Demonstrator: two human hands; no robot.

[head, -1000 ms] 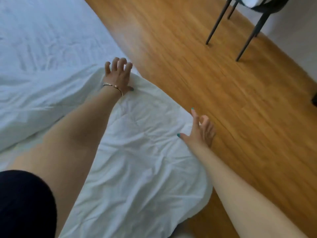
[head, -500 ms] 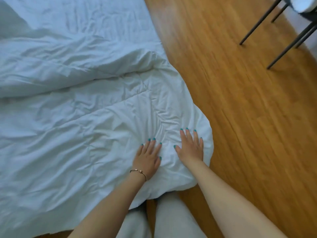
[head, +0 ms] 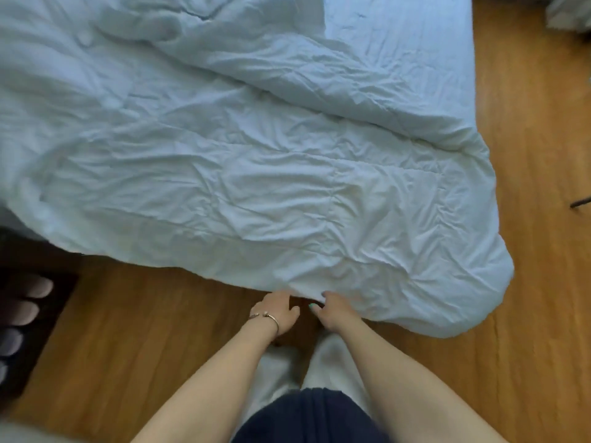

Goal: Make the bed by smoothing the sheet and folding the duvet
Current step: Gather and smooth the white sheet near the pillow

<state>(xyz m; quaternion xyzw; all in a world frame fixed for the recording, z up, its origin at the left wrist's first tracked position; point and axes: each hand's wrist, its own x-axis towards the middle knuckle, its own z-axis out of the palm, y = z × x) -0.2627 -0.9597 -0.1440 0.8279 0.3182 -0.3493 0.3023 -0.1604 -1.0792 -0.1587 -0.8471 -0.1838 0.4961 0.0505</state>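
A crumpled white duvet (head: 256,174) covers most of the bed, and its near edge hangs over the foot of the bed in front of me. The bare sheet (head: 399,30) shows at the far right of the mattress. My left hand (head: 276,310), with a bracelet on the wrist, grips the duvet's near hem, its fingertips hidden under the fabric. Right beside it, my right hand (head: 332,311) pinches the same hem between thumb and fingers. The duvet's right corner (head: 463,298) droops toward the floor.
Wooden floor (head: 537,219) runs along the bed's right side and under my legs. A dark mat with slippers (head: 25,314) lies at the left. A thin black chair leg (head: 580,203) shows at the right edge, and something white (head: 569,11) at the top right corner.
I have stepped from the bed's right corner to its foot. Both hands lay flat on the duvet's corner before; now they have slid down to its near hem and closed on it.
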